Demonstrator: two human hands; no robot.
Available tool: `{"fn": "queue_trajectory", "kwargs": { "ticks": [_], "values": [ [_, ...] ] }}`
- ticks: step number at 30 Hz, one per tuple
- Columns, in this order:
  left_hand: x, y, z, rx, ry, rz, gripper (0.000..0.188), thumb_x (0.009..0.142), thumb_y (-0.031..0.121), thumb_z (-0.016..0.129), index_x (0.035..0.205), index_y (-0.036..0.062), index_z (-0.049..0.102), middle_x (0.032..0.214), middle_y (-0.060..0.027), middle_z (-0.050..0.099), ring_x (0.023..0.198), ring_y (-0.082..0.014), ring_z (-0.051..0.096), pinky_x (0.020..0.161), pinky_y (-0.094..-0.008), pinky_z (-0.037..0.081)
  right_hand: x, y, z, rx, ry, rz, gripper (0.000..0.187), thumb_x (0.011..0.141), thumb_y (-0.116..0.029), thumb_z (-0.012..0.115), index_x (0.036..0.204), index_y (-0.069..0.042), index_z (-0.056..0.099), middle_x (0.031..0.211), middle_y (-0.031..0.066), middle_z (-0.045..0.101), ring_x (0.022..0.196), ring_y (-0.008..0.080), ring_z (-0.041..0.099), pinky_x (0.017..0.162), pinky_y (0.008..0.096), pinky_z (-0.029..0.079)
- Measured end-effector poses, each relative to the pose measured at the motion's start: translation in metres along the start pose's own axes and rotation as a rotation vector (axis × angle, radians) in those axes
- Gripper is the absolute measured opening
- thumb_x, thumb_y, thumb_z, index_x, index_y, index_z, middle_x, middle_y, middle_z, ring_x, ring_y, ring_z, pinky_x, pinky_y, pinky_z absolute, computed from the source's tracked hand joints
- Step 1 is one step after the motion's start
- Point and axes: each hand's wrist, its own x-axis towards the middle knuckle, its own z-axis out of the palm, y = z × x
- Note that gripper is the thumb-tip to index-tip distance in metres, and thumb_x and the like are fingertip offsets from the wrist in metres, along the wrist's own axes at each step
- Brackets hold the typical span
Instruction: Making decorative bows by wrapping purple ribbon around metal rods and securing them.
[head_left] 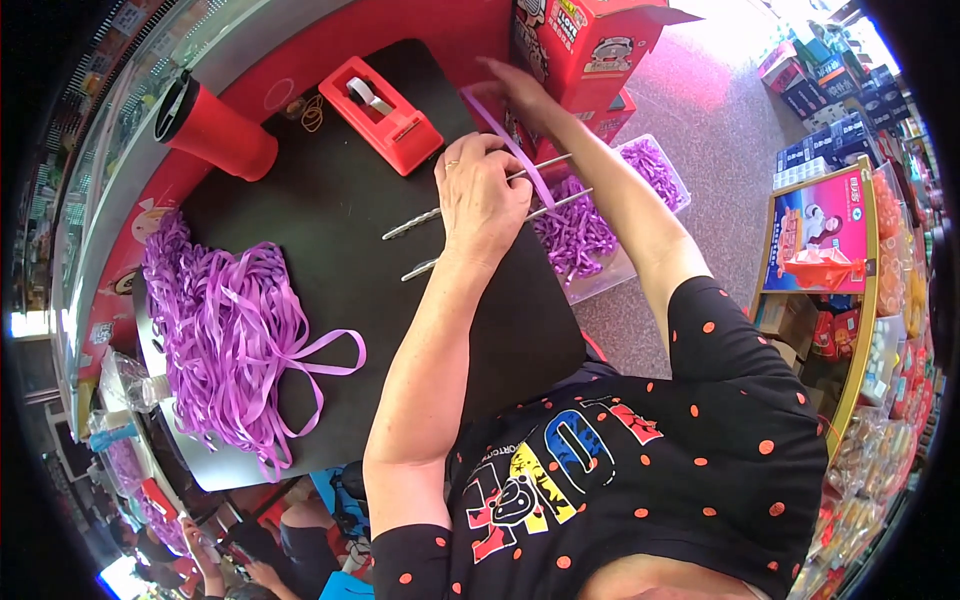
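Observation:
My left hand [480, 190] is closed around two slim metal rods [412, 224], which lie roughly side by side and stick out on both sides of it above the black tabletop [350, 260]. Beyond it, my right hand [522, 98] pinches a flat purple ribbon [505, 135]. The ribbon slants down from those fingers to the rods' right ends; whether it winds round them I cannot tell. Under my right forearm stands a clear plastic box [600, 283] holding short purple ribbon pieces [575, 235]. A large heap of long purple ribbons [235, 340] covers the table's left side.
At the table's far side are a red tape dispenser [385, 115], rubber bands [314, 113] and a red tumbler [215, 130] with a black lid. Red cartons [590, 50] rise beyond my right hand. Goods shelves [860, 330] line the right; another person's hand [205, 555] shows lower left.

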Motion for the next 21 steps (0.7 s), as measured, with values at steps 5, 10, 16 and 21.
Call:
{"fn": "queue_trajectory", "kwargs": {
  "ticks": [5, 10, 16, 21],
  "values": [
    [0.002, 0.005, 0.005, -0.04, 0.051, 0.033, 0.02, 0.069, 0.011, 0.063, 0.087, 0.0116, 0.072, 0.114, -0.0059, 0.06, 0.117, -0.0254, 0.047, 0.103, -0.0403, 0.032, -0.039, 0.08, -0.034, -0.116, -0.246, -0.063, 0.049, 0.098, -0.037, 0.043, 0.135, -0.005, 0.044, 0.118, 0.0122, 0.06, 0.108, 0.0188, 0.056, 0.091, 0.0332, 0.046],
    [0.002, 0.008, 0.003, -0.039, 0.045, 0.077, 0.017, 0.067, 0.008, 0.066, 0.082, 0.0132, 0.073, 0.111, -0.0062, 0.059, 0.114, -0.0271, 0.047, 0.101, -0.0411, 0.033, -0.153, 0.154, -0.048, -0.061, -0.244, -0.115, 0.051, 0.099, -0.036, 0.042, 0.138, -0.004, 0.039, 0.132, 0.0117, 0.05, 0.109, 0.0159, 0.055, 0.095, 0.0319, 0.041],
    [0.001, 0.002, 0.0, -0.038, 0.029, 0.078, 0.018, 0.068, 0.01, 0.065, 0.084, 0.0146, 0.073, 0.11, -0.0051, 0.06, 0.115, -0.0263, 0.047, 0.102, -0.0406, 0.032, -0.289, 0.126, -0.029, -0.071, 0.16, -0.006, 0.046, 0.101, -0.026, 0.037, 0.14, -0.002, 0.037, 0.116, 0.0092, 0.061, 0.104, 0.0129, 0.056, 0.097, 0.0286, 0.038],
    [0.002, -0.001, 0.004, -0.023, 0.001, 0.072, 0.019, 0.07, 0.013, 0.064, 0.086, 0.0165, 0.074, 0.112, -0.0043, 0.06, 0.117, -0.0258, 0.045, 0.104, -0.0409, 0.03, -0.34, 0.055, 0.01, -0.178, 0.219, -0.074, 0.045, 0.101, -0.023, 0.037, 0.138, 0.001, 0.039, 0.101, 0.0083, 0.067, 0.101, 0.0131, 0.058, 0.098, 0.029, 0.037]
  ]
}}
